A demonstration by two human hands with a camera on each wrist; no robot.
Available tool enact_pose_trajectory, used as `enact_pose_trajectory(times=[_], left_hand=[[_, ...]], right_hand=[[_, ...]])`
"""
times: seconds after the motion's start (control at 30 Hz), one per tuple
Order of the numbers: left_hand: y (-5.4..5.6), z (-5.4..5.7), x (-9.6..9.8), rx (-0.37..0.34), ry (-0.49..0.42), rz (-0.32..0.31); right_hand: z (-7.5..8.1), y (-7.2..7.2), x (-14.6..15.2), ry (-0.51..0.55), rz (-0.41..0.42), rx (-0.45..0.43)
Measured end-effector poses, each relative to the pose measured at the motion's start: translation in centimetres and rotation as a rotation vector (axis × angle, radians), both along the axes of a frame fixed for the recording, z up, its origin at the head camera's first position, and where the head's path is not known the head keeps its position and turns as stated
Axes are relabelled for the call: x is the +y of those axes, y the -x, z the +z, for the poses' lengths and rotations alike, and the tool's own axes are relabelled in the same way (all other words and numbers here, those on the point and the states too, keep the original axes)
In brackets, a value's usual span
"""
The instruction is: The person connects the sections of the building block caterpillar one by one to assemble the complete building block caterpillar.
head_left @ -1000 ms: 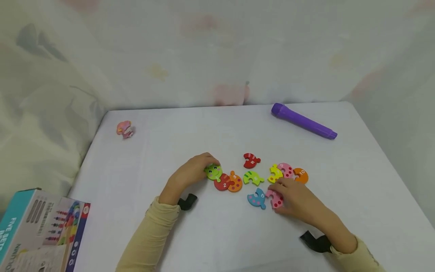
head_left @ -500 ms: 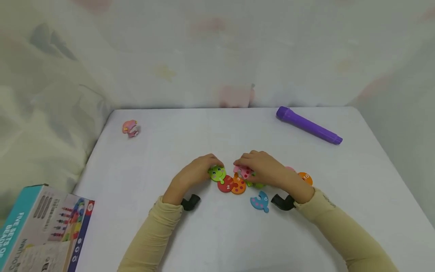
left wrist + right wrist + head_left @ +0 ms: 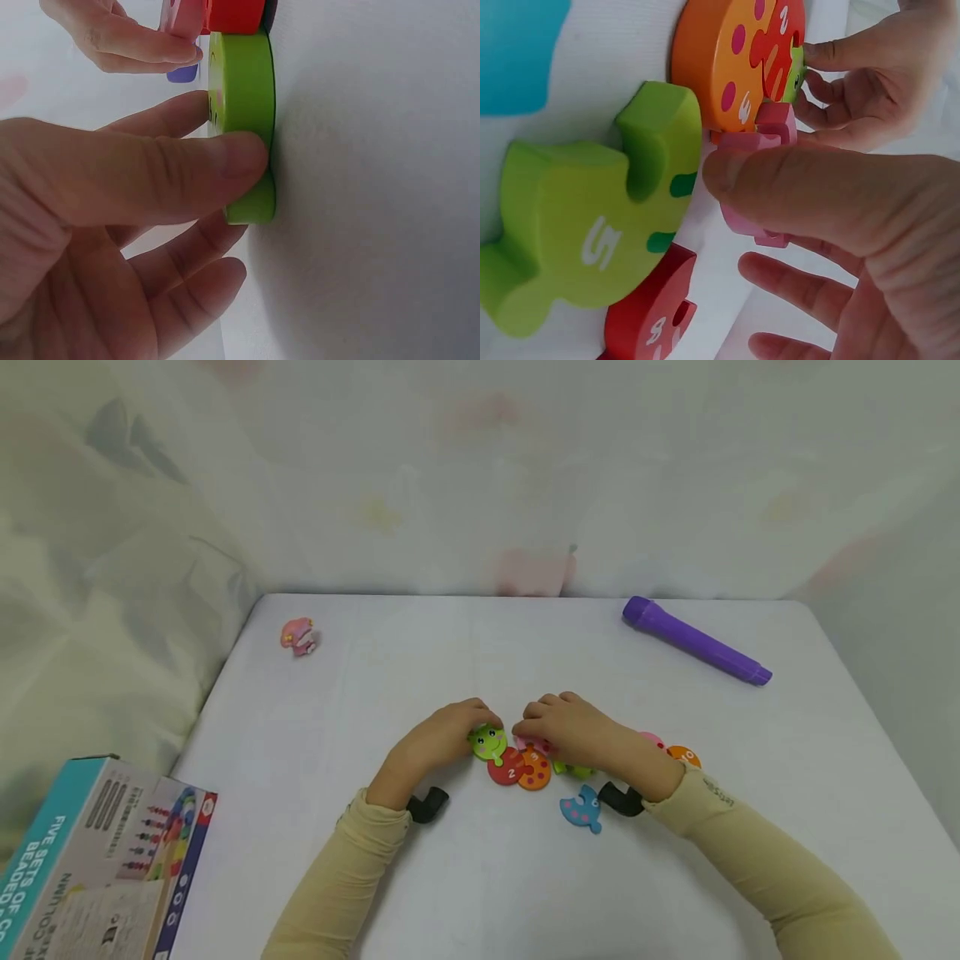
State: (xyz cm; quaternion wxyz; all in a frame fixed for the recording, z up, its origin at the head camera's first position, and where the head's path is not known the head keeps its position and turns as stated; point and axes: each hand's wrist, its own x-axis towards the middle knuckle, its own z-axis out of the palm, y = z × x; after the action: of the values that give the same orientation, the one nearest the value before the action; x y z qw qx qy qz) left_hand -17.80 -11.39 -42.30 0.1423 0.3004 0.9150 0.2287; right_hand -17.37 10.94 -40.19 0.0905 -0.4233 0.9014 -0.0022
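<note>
My left hand (image 3: 441, 739) grips the green smiling caterpillar-head puzzle piece (image 3: 488, 743), thumb along its edge in the left wrist view. Joined to that head are a red piece (image 3: 506, 768) marked 2 and an orange dotted piece (image 3: 535, 772) marked 3. Thumb and fingers of my right hand (image 3: 573, 727) pinch a pink dotted puzzle piece (image 3: 741, 217), right at the orange piece's edge. In the right wrist view, a green piece (image 3: 574, 217) marked 5 and a red piece (image 3: 649, 319) marked 8 lie close by; the hand hides the red one from the head view.
Nearer the person lies a blue dotted piece (image 3: 581, 810). Beyond the right forearm show a pink piece (image 3: 652, 739) and an orange piece (image 3: 685, 756). A purple tube (image 3: 697, 642) and a pink figurine (image 3: 299, 637) lie farther back. A cardboard box (image 3: 105, 860) stands front left.
My right hand has carried the pink dotted piece left and away from the person, from beside the blue piece to the orange one. My left hand keeps its grip on the green head.
</note>
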Motion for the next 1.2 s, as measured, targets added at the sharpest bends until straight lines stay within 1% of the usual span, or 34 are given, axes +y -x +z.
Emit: enact_pose_trajectory(times=[0.47, 0.63, 0.77, 0.9, 1.0, 1.07, 1.2], left_hand=[[0.1, -0.1, 0.0, -0.012, 0.002, 0.006], [0.0, 0.0, 0.1, -0.011, 0.014, 0.006], [0.0, 0.1, 0.1, -0.015, 0.015, 0.007], [-0.1, 0.2, 0.1, -0.019, 0.004, 0.009], [-0.1, 0.3, 0.2, -0.019, -0.004, 0.007], [-0.1, 0.3, 0.2, -0.024, 0.001, 0.008], [-0.1, 0.3, 0.2, -0.029, 0.011, 0.014]], right_hand=[[0.3, 0.0, -0.2, -0.034, -0.007, -0.05], [0.2, 0.2, 0.0, 0.005, -0.005, -0.086], [0.1, 0.5, 0.0, 0.038, -0.002, -0.143], [0.0, 0.7, -0.1, 0.053, -0.005, -0.176], [0.1, 0.7, -0.1, 0.051, -0.02, -0.172], [0.2, 0.6, 0.2, 0.072, -0.032, -0.153], [0.4, 0.0, 1.7, 0.132, -0.103, -0.144]])
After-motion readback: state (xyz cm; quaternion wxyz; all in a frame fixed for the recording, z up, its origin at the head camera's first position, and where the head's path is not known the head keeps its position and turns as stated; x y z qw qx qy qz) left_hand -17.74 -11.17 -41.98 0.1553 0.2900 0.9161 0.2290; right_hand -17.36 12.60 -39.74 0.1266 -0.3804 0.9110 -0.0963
